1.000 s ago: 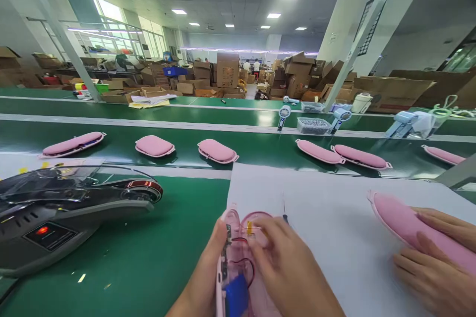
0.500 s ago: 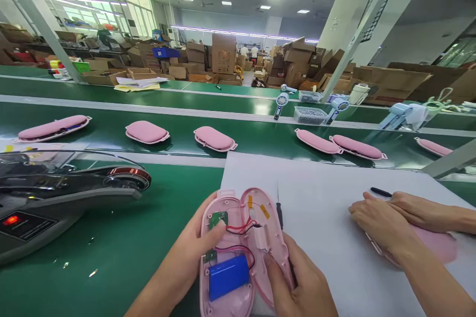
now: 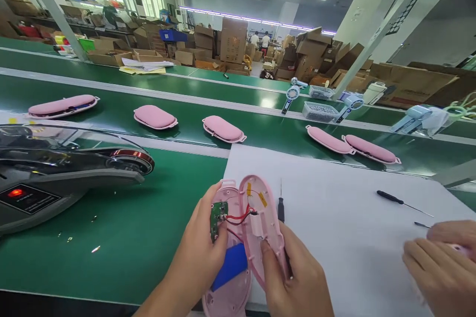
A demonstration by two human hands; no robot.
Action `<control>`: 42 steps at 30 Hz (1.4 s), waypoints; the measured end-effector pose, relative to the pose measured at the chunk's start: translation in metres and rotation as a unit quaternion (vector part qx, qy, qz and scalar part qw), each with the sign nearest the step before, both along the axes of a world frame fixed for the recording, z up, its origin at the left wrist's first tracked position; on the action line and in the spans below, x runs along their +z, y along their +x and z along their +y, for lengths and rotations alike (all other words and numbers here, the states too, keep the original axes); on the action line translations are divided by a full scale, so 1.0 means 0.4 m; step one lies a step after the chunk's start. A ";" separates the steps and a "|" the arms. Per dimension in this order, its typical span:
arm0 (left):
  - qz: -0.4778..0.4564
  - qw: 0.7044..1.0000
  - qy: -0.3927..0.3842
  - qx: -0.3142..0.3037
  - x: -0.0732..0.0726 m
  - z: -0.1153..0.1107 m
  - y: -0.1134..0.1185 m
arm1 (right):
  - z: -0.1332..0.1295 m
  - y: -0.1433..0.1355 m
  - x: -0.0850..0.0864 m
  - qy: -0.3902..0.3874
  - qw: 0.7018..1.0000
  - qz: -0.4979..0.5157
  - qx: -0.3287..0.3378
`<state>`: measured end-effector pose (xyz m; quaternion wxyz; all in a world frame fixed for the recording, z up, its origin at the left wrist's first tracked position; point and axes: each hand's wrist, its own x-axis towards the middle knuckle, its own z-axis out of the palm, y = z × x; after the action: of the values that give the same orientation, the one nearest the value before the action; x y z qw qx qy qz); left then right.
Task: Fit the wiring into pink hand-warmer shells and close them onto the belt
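A pink oval casing (image 3: 234, 302) lies open like a book in front of me, its two halves side by side. My left hand (image 3: 201, 247) is closed on a green circuit board (image 3: 218, 215), thumb and fingers pinching it, tilted up above the left half. Red and black wires (image 3: 240, 218) run from the board towards the other half. A blue battery pack (image 3: 231, 265) sits in the left half, partly behind my left hand. My right hand (image 3: 297, 272) grips the right half (image 3: 266, 252), thumb inside its lower part, where two orange tape strips show higher up.
A screwdriver (image 3: 281, 208) lies on white paper (image 3: 334, 198) just beyond the casing; another screwdriver (image 3: 390, 197) lies farther right. A co-worker's blurred hands (image 3: 442, 252) work at the right edge. Several pink casings (image 3: 155, 117) line the green belt. A grey machine (image 3: 74, 183) stands left.
My left hand has lifted the circuit board out of the left half and tilted it. The co-worker's hands have moved right, uncovering a screwdriver. The camera view has shifted slightly.
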<state>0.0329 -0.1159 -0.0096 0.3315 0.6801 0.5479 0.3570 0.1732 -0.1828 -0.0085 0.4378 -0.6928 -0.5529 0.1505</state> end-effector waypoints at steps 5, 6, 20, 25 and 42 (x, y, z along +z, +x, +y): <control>-0.007 0.999 0.046 0.002 -0.015 -0.001 0.004 | 0.007 -0.008 -0.017 0.006 1.000 0.028 0.001; -0.008 0.999 0.053 0.005 -0.016 -0.001 0.005 | 0.008 -0.009 -0.020 0.007 0.999 0.038 0.009; 0.069 0.991 0.103 0.060 0.022 -0.034 0.034 | 0.004 -0.052 -0.022 0.005 0.996 0.089 0.012; 0.014 0.999 0.004 -0.037 0.067 -0.035 0.028 | 0.017 -0.039 0.014 -0.048 0.952 0.282 0.110; 0.118 0.993 -0.013 0.012 0.091 -0.021 0.037 | 0.003 -0.020 0.001 -0.073 0.935 0.341 0.059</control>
<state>0.0477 -0.1245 0.0267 0.2691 0.7061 0.5962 0.2710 0.1654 -0.1814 -0.0082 0.5389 -0.5956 -0.3980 0.4431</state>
